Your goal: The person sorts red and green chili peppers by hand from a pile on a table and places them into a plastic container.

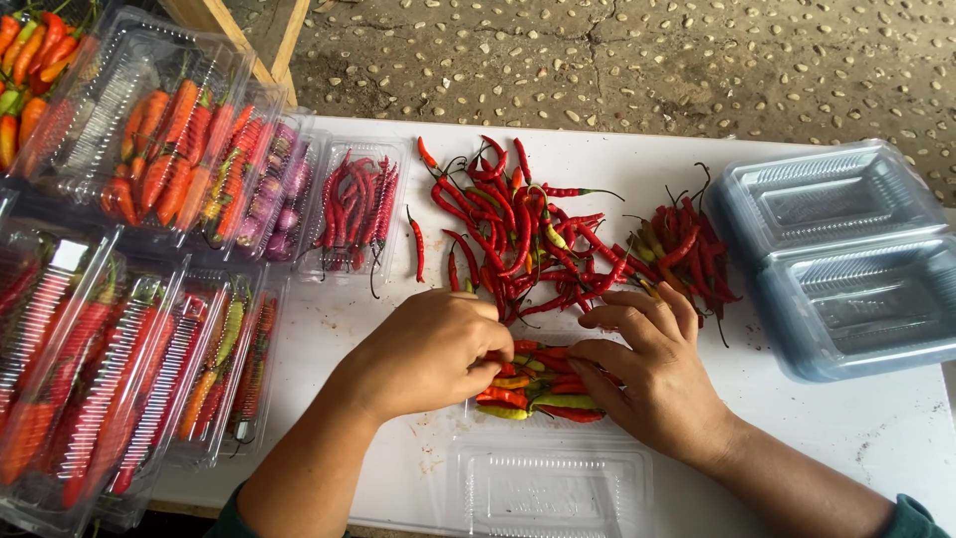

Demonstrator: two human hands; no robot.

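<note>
- Red, orange and green chillies (538, 384) lie bunched in an open clear clamshell tray (548, 488) near the front edge of the white table (876, 423); its flat lid half lies empty towards the person.
- Left hand (428, 354) curls over the left end of the bunch, fingers bent and pressed together, thumb tucked against the stems.
- Right hand (652, 374) meets it from the other side, fingers slightly spread, the tips resting on the chillies and pressing them down.
- Loose pile of red chillies (518, 234) sprawls just behind both hands at the middle of the table; a smaller heap (687, 254) lies towards the right.
- Two stacked empty trays (836, 254) stand at the right edge; filled, closed packs (149, 329) crowd the left edge.
- Doing this well, as I judge it, means laying the chillies parallel and keeping stems and tips inside the rim, with a light press so none snap.
</note>
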